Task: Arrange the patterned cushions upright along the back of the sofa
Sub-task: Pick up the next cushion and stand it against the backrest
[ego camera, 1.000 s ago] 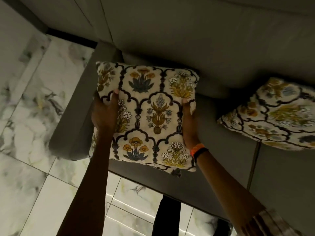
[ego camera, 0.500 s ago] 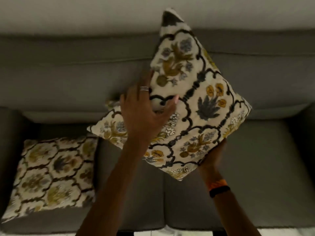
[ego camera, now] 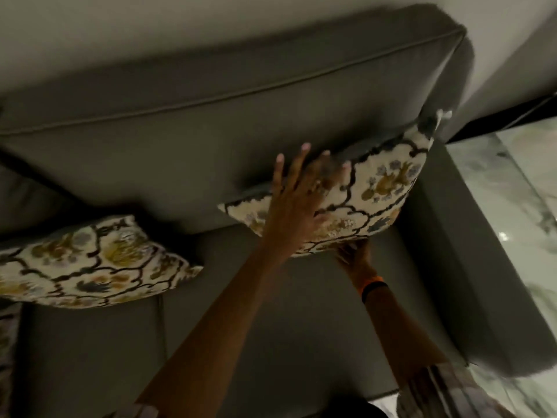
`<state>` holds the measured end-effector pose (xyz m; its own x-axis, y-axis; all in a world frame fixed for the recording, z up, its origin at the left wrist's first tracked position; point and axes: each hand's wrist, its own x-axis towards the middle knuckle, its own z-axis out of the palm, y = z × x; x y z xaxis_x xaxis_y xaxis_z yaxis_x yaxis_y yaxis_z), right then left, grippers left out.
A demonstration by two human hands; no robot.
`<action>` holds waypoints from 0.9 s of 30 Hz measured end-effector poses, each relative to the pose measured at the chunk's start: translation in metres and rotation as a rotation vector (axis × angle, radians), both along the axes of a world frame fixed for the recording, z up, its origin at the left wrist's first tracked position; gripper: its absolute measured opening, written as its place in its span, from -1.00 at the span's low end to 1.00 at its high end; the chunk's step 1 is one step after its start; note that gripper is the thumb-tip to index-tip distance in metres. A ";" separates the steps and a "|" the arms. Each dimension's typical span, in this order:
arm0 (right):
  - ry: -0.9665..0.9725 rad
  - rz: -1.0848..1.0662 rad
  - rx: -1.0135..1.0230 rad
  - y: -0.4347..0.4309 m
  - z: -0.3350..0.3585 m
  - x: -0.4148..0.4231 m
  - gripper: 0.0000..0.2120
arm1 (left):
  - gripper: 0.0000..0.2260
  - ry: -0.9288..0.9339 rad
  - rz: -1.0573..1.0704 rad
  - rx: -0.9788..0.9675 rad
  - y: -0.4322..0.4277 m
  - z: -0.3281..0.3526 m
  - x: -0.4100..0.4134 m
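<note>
A plump square patterned cushion (ego camera: 382,188), cream cloth printed with dark lattice and ochre and blue flowers, leans against the grey woven backrest (ego camera: 211,140) of the sofa (ego camera: 301,342) beside its right armrest (ego camera: 470,267). The left hand (ego camera: 297,203) lies flat on its face, fingers (ego camera: 301,164) spread over the top edge. The right hand (ego camera: 354,254) cups the lower edge from beneath. A second matching cushion (ego camera: 90,267) lies well left of the fingers.

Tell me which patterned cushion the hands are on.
The floral patterned cushion by the sofa's right armrest: left hand flat on its face, right hand beneath. The other floral cushion lies untouched, left.
</note>
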<state>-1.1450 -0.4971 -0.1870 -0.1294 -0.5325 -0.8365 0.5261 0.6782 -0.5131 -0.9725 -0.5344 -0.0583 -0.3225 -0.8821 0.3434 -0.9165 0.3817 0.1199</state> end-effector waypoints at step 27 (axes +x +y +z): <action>0.838 0.649 -0.202 0.005 -0.006 -0.093 -0.16 | -0.11 1.281 0.390 0.666 0.037 -0.104 0.000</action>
